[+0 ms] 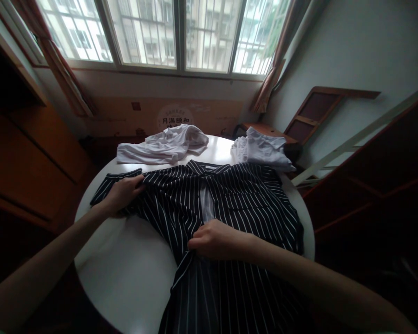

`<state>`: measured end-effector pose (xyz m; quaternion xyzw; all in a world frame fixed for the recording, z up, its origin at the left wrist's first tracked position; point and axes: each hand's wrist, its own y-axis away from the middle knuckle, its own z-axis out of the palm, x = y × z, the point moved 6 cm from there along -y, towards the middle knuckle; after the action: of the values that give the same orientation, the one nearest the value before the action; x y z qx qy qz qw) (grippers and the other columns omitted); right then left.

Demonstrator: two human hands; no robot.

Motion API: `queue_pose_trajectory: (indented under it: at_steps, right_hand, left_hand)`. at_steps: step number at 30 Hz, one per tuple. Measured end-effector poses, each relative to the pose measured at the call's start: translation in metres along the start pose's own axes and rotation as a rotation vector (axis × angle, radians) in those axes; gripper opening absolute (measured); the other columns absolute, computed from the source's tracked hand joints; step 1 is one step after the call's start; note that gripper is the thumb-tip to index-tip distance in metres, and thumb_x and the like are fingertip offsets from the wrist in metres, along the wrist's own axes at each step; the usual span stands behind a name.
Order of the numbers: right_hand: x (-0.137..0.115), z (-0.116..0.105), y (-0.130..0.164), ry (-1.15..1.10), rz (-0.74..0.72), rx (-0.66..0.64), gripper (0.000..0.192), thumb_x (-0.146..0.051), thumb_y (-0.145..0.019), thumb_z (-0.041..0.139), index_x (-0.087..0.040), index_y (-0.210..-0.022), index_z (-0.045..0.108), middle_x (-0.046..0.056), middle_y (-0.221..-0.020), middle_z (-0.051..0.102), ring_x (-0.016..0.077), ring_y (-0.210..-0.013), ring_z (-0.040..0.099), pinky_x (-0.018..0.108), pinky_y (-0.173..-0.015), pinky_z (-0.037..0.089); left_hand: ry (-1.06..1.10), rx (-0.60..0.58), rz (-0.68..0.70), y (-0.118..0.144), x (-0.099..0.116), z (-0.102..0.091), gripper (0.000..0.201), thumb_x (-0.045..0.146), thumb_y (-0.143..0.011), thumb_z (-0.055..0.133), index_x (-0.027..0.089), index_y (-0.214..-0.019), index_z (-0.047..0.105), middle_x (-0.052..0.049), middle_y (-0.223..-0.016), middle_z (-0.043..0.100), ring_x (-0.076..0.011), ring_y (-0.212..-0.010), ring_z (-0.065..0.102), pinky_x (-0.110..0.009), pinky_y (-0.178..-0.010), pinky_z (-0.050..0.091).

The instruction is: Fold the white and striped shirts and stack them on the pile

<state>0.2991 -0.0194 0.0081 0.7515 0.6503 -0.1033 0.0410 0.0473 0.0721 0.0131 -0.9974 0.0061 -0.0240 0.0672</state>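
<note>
Two bare forearms reach in from the bottom edge. Right hand (pixel 218 240) lies flat w/ fingers curled, pinching the front edge of the striped shirt (pixel 244 199) near its middle. Left hand (pixel 125 192) is clamped on the shirt's sleeve by the shoulder. Shirt lies spread front-up across the round white table (pixel 125 269), hem hanging off the near rim. Looks like the spreading/smoothing step; next move prob calls for pulling the sleeve out straight w/o bunching the body. Count: 1 striped shirt, 2 white garments – crumpled one (pixel 163 146) behind, another (pixel 263 150) back right.
</note>
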Motion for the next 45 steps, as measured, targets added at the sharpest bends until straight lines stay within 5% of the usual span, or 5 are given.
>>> queue_pose_trajectory:
  at_steps: [12,21,31,37,45]
  right_hand:
    - [0.058,-0.023,0.035,0.299,0.564,0.167,0.018,-0.010,-0.076,0.043,-0.014,-0.089,0.055,0.005,-0.071,0.055,0.0128,-0.061,0.046,0.026,-0.055,0.033]
    - [-0.009,-0.009,0.005,0.136,0.072,0.135,0.038,-0.011,-0.078,0.044,-0.015,-0.115,0.046,0.010,-0.126,0.044,0.0205,-0.114,0.037,0.039,-0.097,0.029]
    - [-0.011,0.008,-0.004,0.091,0.058,0.102,0.012,-0.011,-0.074,0.047,-0.014,-0.084,0.053,0.006,-0.079,0.056,0.0152,-0.072,0.048,0.028,-0.065,0.041]
    - [-0.009,0.004,0.017,-0.039,-0.048,0.612,0.012,-0.017,-0.078,0.038,-0.020,-0.066,0.037,-0.001,-0.058,0.043,0.0109,-0.052,0.037,0.024,-0.049,0.032]
    - [0.001,-0.007,0.031,-0.144,0.004,0.914,0.023,-0.020,-0.079,0.036,-0.022,-0.060,0.023,-0.004,-0.050,0.032,0.0091,-0.045,0.031,0.023,-0.044,0.026]
  left_hand:
    - [-0.021,0.397,-0.077,-0.002,-0.001,-0.021,0.028,0.037,-0.082,0.037,0.017,-0.092,0.054,-0.011,-0.096,0.057,-0.0239,-0.093,0.052,-0.033,-0.079,0.038]
    - [0.196,0.032,0.113,0.063,0.052,0.029,0.023,0.032,-0.080,0.035,0.019,-0.078,0.054,-0.006,-0.082,0.058,-0.0198,-0.076,0.054,-0.031,-0.068,0.041]
    - [1.188,-0.291,0.004,0.039,0.097,0.042,0.050,0.057,-0.075,0.041,0.013,-0.091,0.059,-0.008,-0.087,0.062,-0.0253,-0.092,0.052,-0.036,-0.081,0.042]
    - [1.841,-0.658,-0.260,0.066,0.127,0.046,0.058,0.069,-0.065,0.049,0.014,-0.080,0.062,-0.005,-0.073,0.065,-0.0204,-0.078,0.059,-0.031,-0.073,0.046]
    - [1.362,-0.841,-0.146,0.094,0.114,0.037,0.049,0.023,-0.044,0.079,0.018,-0.091,0.065,-0.003,-0.094,0.068,-0.0227,-0.096,0.059,-0.036,-0.089,0.044]
